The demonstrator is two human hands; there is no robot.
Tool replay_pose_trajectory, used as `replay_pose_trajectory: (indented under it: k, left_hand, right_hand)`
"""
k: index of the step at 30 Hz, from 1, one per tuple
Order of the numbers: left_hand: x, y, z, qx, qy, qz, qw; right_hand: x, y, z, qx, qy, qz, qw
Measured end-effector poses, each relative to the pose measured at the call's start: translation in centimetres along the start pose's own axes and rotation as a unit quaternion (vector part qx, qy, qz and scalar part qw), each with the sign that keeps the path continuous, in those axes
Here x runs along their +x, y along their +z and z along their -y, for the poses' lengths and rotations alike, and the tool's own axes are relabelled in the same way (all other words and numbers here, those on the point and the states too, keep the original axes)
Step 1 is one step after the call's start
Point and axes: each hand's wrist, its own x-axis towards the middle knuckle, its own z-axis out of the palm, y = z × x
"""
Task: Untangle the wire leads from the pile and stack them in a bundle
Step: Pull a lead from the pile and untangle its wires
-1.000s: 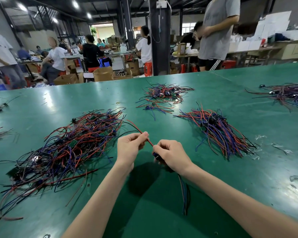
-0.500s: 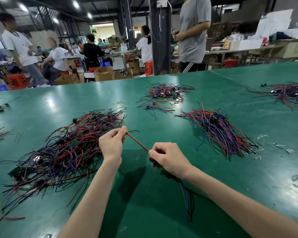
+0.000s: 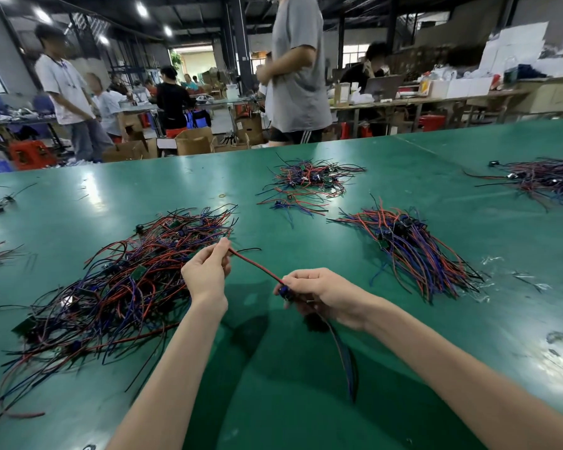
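One lead [image 3: 254,264] is stretched between the two hands, over the table [image 3: 306,410], just beside the pile [image 3: 121,287]. The left hand [image 3: 207,274] pinches its red end. The right hand [image 3: 322,297] curls its fingers round the middle, and blue tails hang below. I think lots of work is left: the pile is big and messy, and the bundle [image 3: 413,251] is smaller. I count one held lead, one pile, one bundle, and two more heaps [image 3: 307,183] farther back.
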Motion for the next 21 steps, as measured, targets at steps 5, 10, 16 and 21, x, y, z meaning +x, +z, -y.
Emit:
replay_pose_trajectory:
  k: [5, 10, 16, 21]
  left_hand:
    - [0.0, -0.1, -0.4, -0.013, 0.004, -0.007, 1.0]
    - [0.0, -0.3, -0.6, -0.006, 0.0, -0.008, 1.0]
    - [-0.2, -0.4, -1.0, -0.032, -0.053, -0.001, 0.998]
    - [-0.8, 0.2, -1.2, -0.103, -0.173, 0.038, 0.979]
  right_hand:
    - [-0.2, -1.2, 0.3, 0.027, 0.028, 0.076, 0.996]
    - [-0.3, -1.9, 0.5, 0.033, 0.017, 0.084, 0.996]
    - [-0.5, -3.1, 1.6, 0.182, -0.021, 0.039, 0.982]
    - [-0.6, -3.7, 2.3, 0.418, -0.089, 0.046, 0.903]
